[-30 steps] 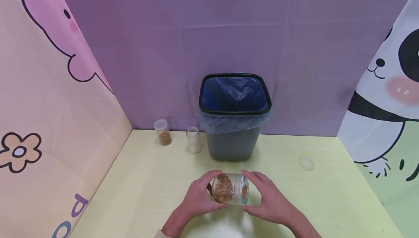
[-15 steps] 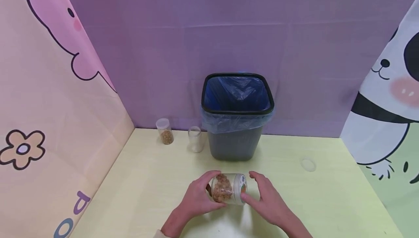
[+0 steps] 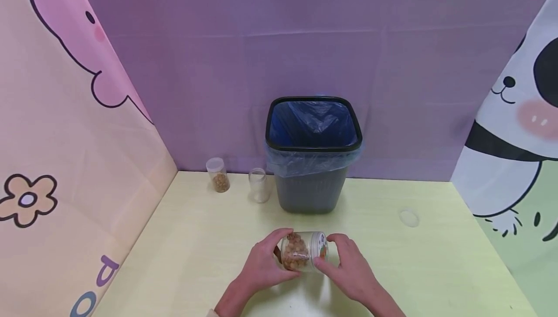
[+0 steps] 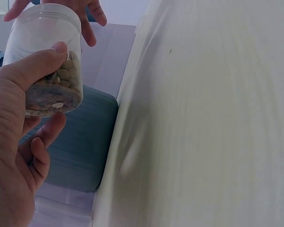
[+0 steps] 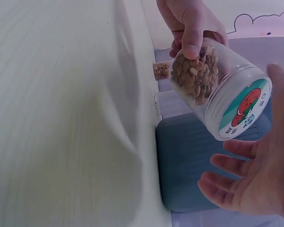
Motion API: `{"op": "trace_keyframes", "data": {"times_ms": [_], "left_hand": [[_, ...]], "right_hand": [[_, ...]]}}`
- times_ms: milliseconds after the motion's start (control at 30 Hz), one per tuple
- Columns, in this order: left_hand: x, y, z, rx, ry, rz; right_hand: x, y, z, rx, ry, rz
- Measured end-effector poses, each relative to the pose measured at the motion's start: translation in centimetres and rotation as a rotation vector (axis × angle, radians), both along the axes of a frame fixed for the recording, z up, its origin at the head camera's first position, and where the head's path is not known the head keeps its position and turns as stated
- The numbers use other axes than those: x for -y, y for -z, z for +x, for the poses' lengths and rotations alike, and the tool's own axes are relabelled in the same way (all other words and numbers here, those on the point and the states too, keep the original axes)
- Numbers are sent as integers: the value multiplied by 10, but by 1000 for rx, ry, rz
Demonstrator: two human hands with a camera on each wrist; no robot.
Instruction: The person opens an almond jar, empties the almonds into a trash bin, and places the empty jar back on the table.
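1. Our left hand [image 3: 263, 266] grips the base end of a jar [image 3: 305, 251], thumb pressed along the wall and fingers bent round it, spread only as wide as the jar's girth.

2. We have the jar tipped on its side in front of the bin [image 3: 310, 193], seemingly raised above the table [image 3: 192, 259], with brown pieces [image 3: 294, 254] gathered toward its base.

3. We judge it fairly light, stiff-walled and smooth enough to slip; whether it is glass or plastic we cannot tell, so it may be fragile. We would hold the wall near the base and take the lid [image 3: 317, 246] by its rim.

4. At that lid our right hand [image 3: 350, 266] stands part-way spread, fingers loosely bent, thumb and forefinger at the edge; we cannot tell how firmly they touch, if at all.

5. Farther right, we see a clear disc [image 3: 409, 218] flat on the table, well apart from both hands.
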State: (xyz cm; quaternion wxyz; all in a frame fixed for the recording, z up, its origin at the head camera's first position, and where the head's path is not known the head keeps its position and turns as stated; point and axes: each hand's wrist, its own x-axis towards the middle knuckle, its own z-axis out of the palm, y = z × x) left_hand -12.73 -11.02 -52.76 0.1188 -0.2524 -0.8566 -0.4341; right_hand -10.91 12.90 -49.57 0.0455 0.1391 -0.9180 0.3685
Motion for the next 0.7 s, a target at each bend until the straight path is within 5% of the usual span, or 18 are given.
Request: {"op": "trace_keyframes", "data": {"times_ms": [300, 533, 700], "left_hand": [[0, 2, 0, 4, -13, -9], [0, 3, 1, 13, -19, -19], [1, 7, 1, 14, -19, -23]], "right_hand": [[-8, 4, -5, -8, -169, -154], [-14, 9, -7, -118, -260, -152], [-14, 12, -8, -116, -296, -187]]}}
